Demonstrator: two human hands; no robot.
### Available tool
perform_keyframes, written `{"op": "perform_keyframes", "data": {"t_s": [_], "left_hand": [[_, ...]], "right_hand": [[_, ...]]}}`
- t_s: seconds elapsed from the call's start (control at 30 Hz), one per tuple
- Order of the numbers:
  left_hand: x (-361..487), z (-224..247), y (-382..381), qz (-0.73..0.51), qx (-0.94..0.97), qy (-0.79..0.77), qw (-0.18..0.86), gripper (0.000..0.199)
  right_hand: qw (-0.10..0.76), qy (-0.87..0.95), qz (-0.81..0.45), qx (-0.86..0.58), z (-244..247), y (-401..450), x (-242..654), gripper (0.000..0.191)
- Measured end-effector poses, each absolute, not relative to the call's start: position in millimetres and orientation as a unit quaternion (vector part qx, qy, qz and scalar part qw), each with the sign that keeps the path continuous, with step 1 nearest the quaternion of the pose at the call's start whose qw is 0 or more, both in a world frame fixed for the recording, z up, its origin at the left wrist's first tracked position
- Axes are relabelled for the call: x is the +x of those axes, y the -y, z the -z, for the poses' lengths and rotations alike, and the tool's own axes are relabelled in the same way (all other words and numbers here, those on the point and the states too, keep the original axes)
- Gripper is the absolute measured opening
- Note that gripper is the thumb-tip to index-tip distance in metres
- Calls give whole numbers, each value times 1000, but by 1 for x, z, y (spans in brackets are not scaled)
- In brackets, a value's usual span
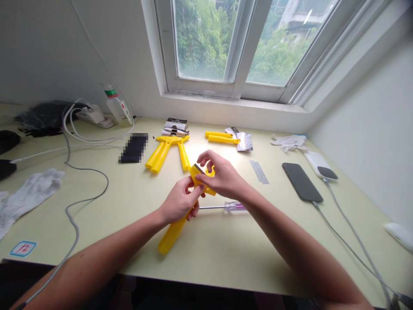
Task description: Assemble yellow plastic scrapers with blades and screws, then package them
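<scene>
A yellow plastic scraper point(173, 237) slants over the table, its long handle pointing down toward the front edge. My left hand point(180, 199) is closed around it just below the head. At the head, my right hand point(221, 174) has its thumb pressed on the yellow plastic beside a dark strip, with its other fingers curled above; they partly hide the head. Behind the hands lies a screwdriver point(234, 207) with a clear and purple handle. A flat grey metal blade point(259, 172) rests on the table to the right.
Farther back are yellow scraper parts point(171, 150), yellow tubes point(222, 137) and small packets point(244, 142). A phone point(301, 181) and a power bank point(320, 165) with cables lie right. A plastic bottle point(119, 107), white glove point(35, 193) and grey cable point(72, 215) are left.
</scene>
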State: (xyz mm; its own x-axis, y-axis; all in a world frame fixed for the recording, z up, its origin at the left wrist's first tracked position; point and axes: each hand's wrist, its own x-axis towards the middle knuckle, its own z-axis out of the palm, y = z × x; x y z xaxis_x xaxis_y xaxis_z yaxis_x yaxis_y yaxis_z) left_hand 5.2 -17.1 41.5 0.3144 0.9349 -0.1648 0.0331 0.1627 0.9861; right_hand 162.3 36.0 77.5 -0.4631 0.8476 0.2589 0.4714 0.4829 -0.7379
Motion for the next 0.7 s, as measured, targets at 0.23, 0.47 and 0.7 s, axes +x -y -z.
{"op": "perform_keyframes", "data": {"t_s": [0.23,0.47,0.7], "left_hand": [[0,-48,17,-358,551,-431,619,36],[-4,-51,14,-354,573,-460,579,39],[-21,-52,13,-367,737,-511,246,63]], "right_hand": [[237,743,-508,-365,-80,-42,177,40],[250,713,-546,-361,-77,-45,179,42],[298,687,-524,-407,-78,-49,180,49]]}}
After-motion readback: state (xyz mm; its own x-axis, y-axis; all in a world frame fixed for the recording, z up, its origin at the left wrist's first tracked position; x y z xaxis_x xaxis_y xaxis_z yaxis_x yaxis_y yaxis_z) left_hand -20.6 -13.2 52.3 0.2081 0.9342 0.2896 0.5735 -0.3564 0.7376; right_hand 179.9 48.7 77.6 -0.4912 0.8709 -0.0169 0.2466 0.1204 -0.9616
